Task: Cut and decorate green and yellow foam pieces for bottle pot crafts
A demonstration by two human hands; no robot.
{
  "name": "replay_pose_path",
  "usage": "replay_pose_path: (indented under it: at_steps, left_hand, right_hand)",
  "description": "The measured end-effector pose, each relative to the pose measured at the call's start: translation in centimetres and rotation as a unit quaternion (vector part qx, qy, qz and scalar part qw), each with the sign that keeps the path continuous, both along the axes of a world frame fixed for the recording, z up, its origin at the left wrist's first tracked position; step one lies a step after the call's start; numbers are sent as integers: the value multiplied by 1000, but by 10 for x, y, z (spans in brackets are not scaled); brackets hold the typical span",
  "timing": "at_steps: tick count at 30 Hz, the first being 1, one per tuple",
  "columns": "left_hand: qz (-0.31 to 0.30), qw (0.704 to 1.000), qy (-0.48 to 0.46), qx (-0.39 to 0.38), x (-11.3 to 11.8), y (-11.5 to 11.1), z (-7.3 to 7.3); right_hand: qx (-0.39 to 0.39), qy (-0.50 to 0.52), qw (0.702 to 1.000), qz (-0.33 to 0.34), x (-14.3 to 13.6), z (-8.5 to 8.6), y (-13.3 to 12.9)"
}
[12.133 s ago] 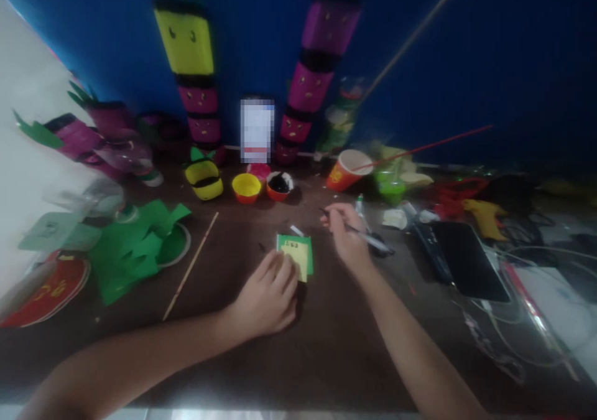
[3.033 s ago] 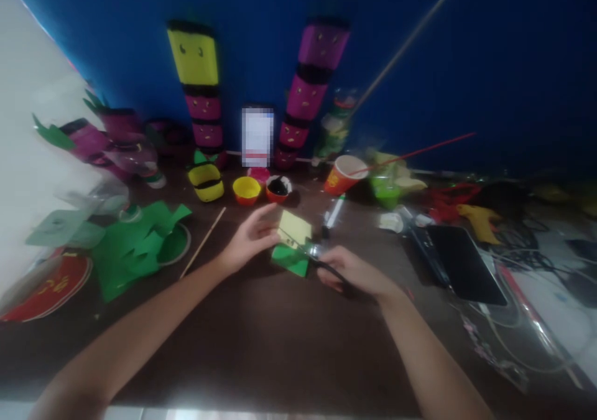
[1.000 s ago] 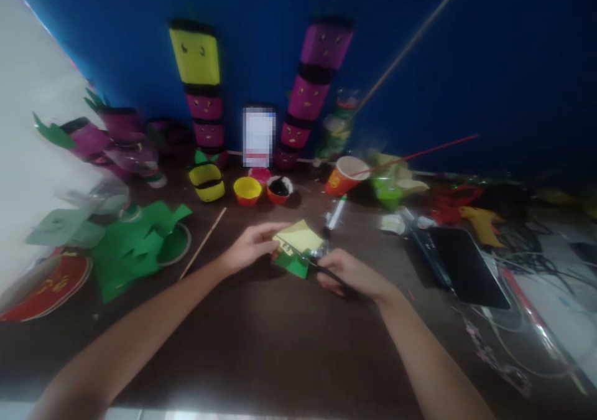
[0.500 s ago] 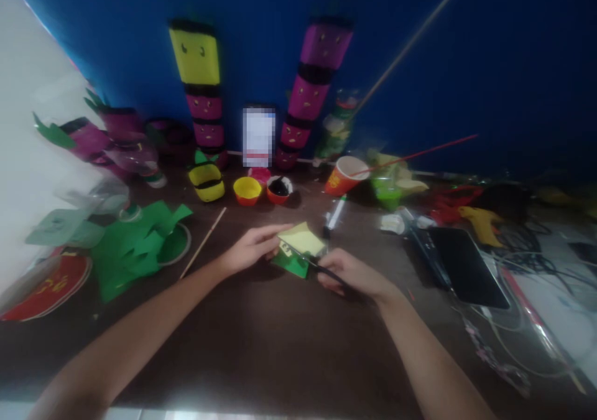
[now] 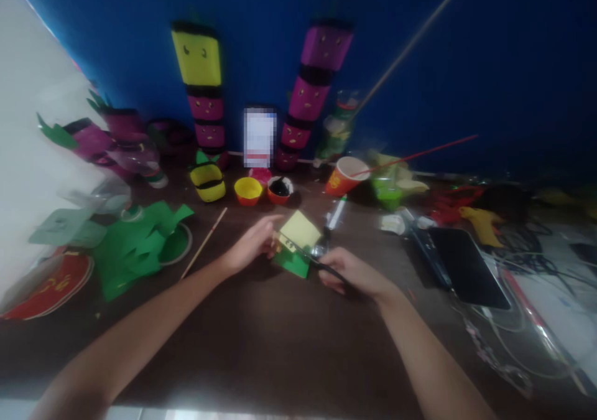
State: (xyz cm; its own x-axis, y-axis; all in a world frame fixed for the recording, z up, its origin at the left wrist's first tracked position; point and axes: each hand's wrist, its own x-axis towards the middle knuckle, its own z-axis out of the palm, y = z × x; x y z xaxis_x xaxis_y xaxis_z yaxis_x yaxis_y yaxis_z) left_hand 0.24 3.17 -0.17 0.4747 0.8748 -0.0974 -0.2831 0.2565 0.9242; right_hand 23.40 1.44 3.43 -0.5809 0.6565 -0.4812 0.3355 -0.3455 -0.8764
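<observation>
My left hand [image 5: 255, 243] is closed on the left edge of a pale yellow paper [image 5: 301, 228] with small dark marks near its lower edge. A green paper piece [image 5: 293, 263] shows just below it. My right hand [image 5: 342, 269] is closed round a dark-handled tool [image 5: 329, 270], which looks like scissors. The tool points left across the lower edge of the yellow paper; its tip is blurred. Just behind my right hand lies a white marker [image 5: 336, 213].
Paint cups, yellow [image 5: 248, 190] and black [image 5: 280, 188], stand behind my hands, with a red paper cup [image 5: 346, 176] to their right. Green paper [image 5: 125, 252] and a thin stick [image 5: 204, 243] lie left. A black tablet [image 5: 467, 267] and cables lie right.
The yellow paper has turned and its upper corner now points away from me. The fingers of my left hand have shifted slightly left. My right hand has barely moved.
</observation>
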Motion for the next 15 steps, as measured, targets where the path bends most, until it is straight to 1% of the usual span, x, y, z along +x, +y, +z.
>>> replay_pose_path:
  at_steps: [2,6,15]
  left_hand:
    - [16,1000,0,-7,2,-2,0]
    - [26,999,36,-7,6,-5,2]
    - [37,999,23,-28,6,-2,7]
  right_hand:
    - [5,1,1000,-3,-3,2,0]
    - [17,-15,1000,-1,-7,2,-1]
    - [31,-28,999,-6,-7,0,-2]
